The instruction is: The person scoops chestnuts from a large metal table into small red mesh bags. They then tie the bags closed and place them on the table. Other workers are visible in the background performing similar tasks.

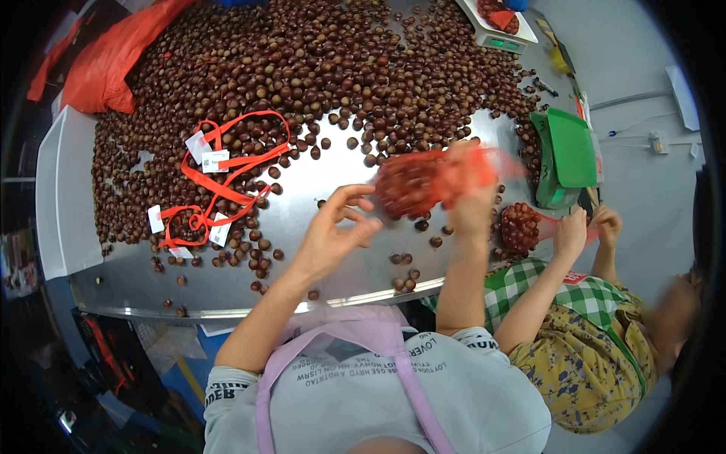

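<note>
My right hand (472, 196) is blurred and closed on the gathered neck of a red mesh bag of chestnuts (407, 184), held over the metal table (351, 267). To the left of the bag, my left hand (343, 227) has its fingers apart and holds nothing; its fingertips are close to the bag's side, and whether they touch it I cannot tell. Red straps with white tags (227, 190) lie on loose chestnuts to the left. A large heap of chestnuts (306, 62) covers the far part of the table.
A co-worker's hands (584, 230) hold another filled mesh bag (520, 227) at the right. A green scale (564, 150) stands beyond them, and a white scale (505, 37) with a bag at the back right. A white bin (65, 198) and a red plastic bag (108, 68) are at the left.
</note>
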Available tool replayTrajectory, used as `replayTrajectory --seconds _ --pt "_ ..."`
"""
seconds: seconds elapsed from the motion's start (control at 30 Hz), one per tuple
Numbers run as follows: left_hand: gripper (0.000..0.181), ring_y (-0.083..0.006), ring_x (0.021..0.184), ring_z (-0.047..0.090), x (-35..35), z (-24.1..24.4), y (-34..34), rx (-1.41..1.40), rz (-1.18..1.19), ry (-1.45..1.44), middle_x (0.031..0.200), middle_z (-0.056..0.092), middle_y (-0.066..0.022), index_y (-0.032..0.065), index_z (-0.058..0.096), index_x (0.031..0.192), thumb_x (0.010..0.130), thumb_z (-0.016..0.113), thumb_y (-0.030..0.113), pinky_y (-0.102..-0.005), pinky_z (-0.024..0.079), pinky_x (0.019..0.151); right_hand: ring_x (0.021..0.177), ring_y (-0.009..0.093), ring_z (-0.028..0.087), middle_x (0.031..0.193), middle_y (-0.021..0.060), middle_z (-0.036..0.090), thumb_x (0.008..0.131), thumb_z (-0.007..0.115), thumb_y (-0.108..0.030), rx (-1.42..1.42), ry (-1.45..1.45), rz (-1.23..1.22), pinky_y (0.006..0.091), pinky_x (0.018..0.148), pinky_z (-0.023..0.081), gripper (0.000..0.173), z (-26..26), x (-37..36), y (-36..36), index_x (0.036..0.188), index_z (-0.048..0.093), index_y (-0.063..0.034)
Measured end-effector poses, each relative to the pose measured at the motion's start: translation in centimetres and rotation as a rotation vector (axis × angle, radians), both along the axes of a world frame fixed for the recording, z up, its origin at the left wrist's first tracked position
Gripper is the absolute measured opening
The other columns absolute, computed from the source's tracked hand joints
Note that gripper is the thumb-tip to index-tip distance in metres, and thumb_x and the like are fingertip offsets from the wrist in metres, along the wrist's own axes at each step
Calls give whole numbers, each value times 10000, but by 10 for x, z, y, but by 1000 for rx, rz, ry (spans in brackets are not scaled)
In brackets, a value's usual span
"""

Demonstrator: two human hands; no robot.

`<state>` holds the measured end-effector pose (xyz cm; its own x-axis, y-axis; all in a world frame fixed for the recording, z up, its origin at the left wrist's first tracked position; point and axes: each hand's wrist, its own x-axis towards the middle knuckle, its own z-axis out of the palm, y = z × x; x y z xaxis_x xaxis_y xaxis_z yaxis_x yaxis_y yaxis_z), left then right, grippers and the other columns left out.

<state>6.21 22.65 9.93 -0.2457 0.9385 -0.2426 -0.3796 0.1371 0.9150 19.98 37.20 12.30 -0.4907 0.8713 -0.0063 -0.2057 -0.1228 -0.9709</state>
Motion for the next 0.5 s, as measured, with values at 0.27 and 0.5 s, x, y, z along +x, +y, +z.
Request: replayTrajectory --seconds 0.27,0.5 --pt "333 -142 831 567 -3 -33 -16 -287 213 -219 913 580 -75 -16 536 1025 845 546 264 -274 485 702 864 229 588 969 97 591 828 503 -132 103 -313 417 296 762 459 350 -44 -50 -76 1159 414 -59" --pt "266 -91 564 479 -27 -42 -29 -154 631 -593 610 460 8 53 512 785 904 439 278 -220 427 517 705 54 484 766 -5 529 818 542 -111 -348 -125 660 203 657 413 436 -65 -29 -40 1227 394 -73"
